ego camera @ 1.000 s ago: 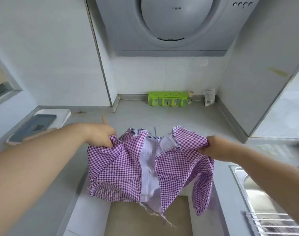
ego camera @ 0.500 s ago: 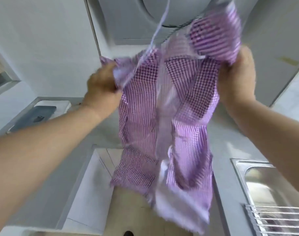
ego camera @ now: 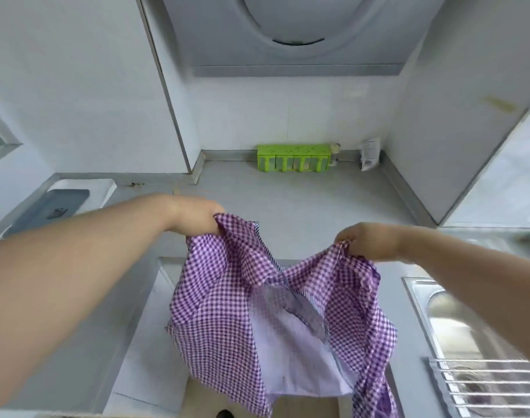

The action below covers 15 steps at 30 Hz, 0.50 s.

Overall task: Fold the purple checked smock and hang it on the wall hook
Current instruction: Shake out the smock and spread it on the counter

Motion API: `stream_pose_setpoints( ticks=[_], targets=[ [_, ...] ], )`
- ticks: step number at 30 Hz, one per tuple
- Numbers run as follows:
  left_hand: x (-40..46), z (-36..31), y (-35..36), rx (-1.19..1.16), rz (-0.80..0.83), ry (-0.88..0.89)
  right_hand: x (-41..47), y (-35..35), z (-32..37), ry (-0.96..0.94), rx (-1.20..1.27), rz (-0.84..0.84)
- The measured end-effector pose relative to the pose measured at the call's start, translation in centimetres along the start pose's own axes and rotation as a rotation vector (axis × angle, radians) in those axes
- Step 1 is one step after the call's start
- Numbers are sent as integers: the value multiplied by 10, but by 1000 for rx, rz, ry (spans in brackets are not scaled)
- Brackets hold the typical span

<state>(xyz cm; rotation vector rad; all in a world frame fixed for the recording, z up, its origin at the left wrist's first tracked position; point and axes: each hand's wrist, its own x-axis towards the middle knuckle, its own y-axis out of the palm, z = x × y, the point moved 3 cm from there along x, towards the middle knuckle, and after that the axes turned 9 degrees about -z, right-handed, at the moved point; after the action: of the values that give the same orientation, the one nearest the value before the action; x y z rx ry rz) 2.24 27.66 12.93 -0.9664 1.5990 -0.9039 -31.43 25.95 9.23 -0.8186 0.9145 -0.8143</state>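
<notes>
A: What's hidden around the purple checked cloth smock (ego camera: 227,312)?
B: Its lower hem runs off the bottom edge. Fingertips of both hands are buried in its top folds.
A: And right of it?
B: The steel sink (ego camera: 456,324) is cut off, blurred.

We held the smock (ego camera: 257,303) spread above the counter (ego camera: 287,200), left hand (ego camera: 197,217) and right hand (ego camera: 369,241) each gripping a top corner, its pale lining facing us. A sink (ego camera: 456,324) sat right.
</notes>
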Motion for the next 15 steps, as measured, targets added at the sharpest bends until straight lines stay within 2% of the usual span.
stream_pose_setpoints(
  ticks=[3,6,9,15],
  targets=[
    [3,-1,-21,-161,-198,-46,6,-26,-2,69,214,-238],
    [5,0,-33,-364,-352,-106,10,-45,-5,86,236,-412],
    [7,0,-40,-456,-452,-138,10,-56,-10,121,240,-501],
    [13,8,-57,-439,-610,-160,15,-73,-24,222,351,-592]
  ],
)
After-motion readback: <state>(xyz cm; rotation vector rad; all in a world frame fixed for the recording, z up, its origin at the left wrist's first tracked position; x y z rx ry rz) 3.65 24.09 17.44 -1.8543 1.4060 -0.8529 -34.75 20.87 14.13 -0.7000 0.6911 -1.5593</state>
